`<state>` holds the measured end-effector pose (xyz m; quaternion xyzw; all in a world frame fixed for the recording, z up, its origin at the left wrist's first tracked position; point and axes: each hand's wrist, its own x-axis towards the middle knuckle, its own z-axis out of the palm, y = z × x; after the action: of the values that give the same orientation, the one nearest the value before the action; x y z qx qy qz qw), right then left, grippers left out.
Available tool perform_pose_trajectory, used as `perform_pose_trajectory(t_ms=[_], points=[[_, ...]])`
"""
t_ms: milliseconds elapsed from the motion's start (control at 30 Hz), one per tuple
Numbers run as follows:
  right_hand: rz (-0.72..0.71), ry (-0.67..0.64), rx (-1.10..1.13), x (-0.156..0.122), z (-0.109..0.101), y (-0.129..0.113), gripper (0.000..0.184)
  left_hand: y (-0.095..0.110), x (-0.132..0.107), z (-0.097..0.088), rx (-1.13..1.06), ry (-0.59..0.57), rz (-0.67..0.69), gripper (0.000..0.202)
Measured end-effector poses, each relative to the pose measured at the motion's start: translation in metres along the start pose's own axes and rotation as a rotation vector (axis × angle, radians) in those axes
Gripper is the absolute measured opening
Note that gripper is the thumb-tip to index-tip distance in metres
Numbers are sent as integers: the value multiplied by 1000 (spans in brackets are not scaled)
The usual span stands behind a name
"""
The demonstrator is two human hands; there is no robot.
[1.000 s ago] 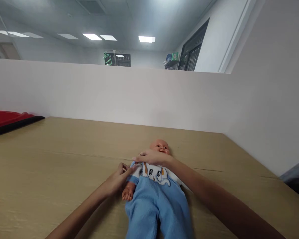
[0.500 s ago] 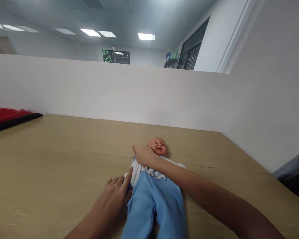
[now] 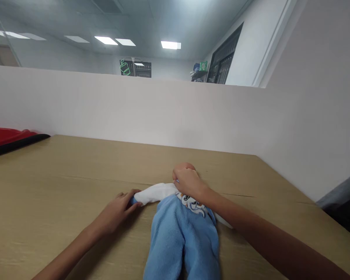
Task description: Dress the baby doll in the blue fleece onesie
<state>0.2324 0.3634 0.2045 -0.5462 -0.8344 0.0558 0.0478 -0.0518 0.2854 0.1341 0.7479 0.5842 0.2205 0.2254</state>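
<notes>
A baby doll (image 3: 184, 166) lies on its back on the table, its face mostly hidden behind my hand. It wears a blue and white romper (image 3: 170, 229) with a cartoon animal on the chest. My left hand (image 3: 121, 208) pinches the blue cuff of the white sleeve (image 3: 156, 193), which is stretched out to the left. At the doll's neck, my right hand (image 3: 188, 182) is closed on the romper's collar. My right forearm crosses over the chest and covers part of the other sleeve.
The wooden table (image 3: 61, 202) meets a white wall (image 3: 128, 109) at the back. A red tray-like thing with a black edge (image 3: 11, 138) is at the far left. Beyond the right table edge sits something dark (image 3: 344, 210), which I cannot make out.
My left hand has moved left and up, drawing the sleeve out straight by its cuff. My right hand has shifted right from the doll's shoulder to the collar, covering the face.
</notes>
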Motion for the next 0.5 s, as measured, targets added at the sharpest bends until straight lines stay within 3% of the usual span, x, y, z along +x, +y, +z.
perform_pose_trajectory(t_ms=[133, 300, 400, 500], points=[[1, -3, 158, -14, 0, 14, 41, 0, 11, -2, -16, 20, 18, 53], [-19, -196, 601, -55, 4, 55, 53, -9, 21, -1, -33, -19, 60, 53], [-47, -211, 820, -87, 14, 82, 50, -19, 27, 0, 2, -40, 107, 54], [-26, -155, 834, -119, 25, 97, 40, -26, 30, 0, 115, -65, 89, 58]])
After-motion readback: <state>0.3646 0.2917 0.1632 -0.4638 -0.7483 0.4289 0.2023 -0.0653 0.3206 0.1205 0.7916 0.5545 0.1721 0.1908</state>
